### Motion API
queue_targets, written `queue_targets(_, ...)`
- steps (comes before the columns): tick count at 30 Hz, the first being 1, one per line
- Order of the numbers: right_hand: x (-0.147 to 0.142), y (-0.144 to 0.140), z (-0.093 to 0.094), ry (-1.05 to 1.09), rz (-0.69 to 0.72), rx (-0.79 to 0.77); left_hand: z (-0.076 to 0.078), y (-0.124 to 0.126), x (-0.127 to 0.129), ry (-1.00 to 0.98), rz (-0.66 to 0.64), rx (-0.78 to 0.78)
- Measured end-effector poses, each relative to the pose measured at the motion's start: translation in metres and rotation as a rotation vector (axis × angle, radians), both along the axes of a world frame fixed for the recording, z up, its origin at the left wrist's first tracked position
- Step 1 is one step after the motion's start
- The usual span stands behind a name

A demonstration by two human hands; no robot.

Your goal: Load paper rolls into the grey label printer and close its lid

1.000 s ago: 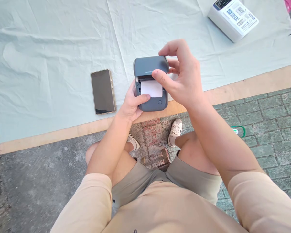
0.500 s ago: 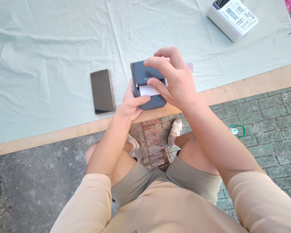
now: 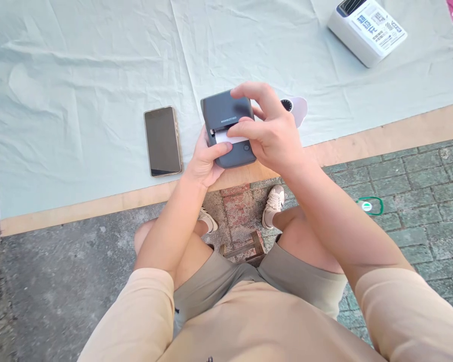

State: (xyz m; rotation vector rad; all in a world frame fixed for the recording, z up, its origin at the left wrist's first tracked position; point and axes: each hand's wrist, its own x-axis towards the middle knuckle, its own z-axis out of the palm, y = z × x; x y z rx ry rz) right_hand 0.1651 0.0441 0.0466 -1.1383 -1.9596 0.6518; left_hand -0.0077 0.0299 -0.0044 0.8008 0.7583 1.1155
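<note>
A small dark grey label printer (image 3: 226, 123) sits at the near edge of the table, roughly at 12 o'clock from the person's lap. Pale lettering runs across its lid, too small to read with certainty. A white strip of label paper (image 3: 223, 137) shows at the slot below the lid.

The left hand (image 3: 206, 161) cups the printer from its 7 o'clock side, fingers closed around the body, the thumb lying across the front with its tip at the paper. The right hand (image 3: 270, 133) comes in from 4 o'clock and is curled narrowly over the printer: the forefinger presses on the lid's top, the thumb lies over the right end of the paper strip.

At 9 o'clock from the printer, near but apart, a smartphone (image 3: 162, 141) lies face up with a dark screen. At 2 o'clock, just behind the right hand, a pale pinkish item with a dark round part (image 3: 297, 108) lies partly hidden. Far off at 1 o'clock stands a white box (image 3: 366, 31) with a label of blue characters and a barcode; the writing is not legible. All rest on a pale green cloth (image 3: 79, 75) over a wooden tabletop (image 3: 400, 133). On the brick paving at 4 o'clock lies a green ring-shaped thing (image 3: 369, 205).
</note>
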Motion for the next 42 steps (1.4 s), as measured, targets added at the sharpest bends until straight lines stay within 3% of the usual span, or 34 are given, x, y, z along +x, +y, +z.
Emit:
queue_targets(7, 0.008, 0.008, -0.011, 0.000, 0.129, 0.136, 0.002, 0.000, 0.003, 0.017, 0.058, -0.018)
queue_targets(11, 0.007, 0.005, -0.008, 0.074, 0.080, 0.226, 0.001, -0.001, 0.005, 0.015, 0.058, 0.014)
queue_targets(17, 0.009, 0.000, 0.005, 0.090, 0.015, 0.068, 0.001, -0.002, 0.002, 0.028, -0.004, 0.007)
queue_targets(25, 0.021, 0.009, -0.005, 0.043, 0.071, -0.048, 0.006, -0.002, 0.007, 0.011, 0.058, -0.009)
queue_targets(33, 0.025, 0.011, -0.004, 0.026, 0.096, -0.042, 0.002, -0.004, 0.007, 0.023, 0.097, -0.010)
queue_targets(38, 0.026, 0.017, 0.000, 0.121, 0.057, -0.135, 0.005, -0.001, 0.007, -0.034, 0.056, -0.046)
queue_targets(42, 0.030, 0.021, -0.002, 0.182, 0.044, -0.200, 0.004, 0.002, 0.008, -0.023, 0.105, -0.044)
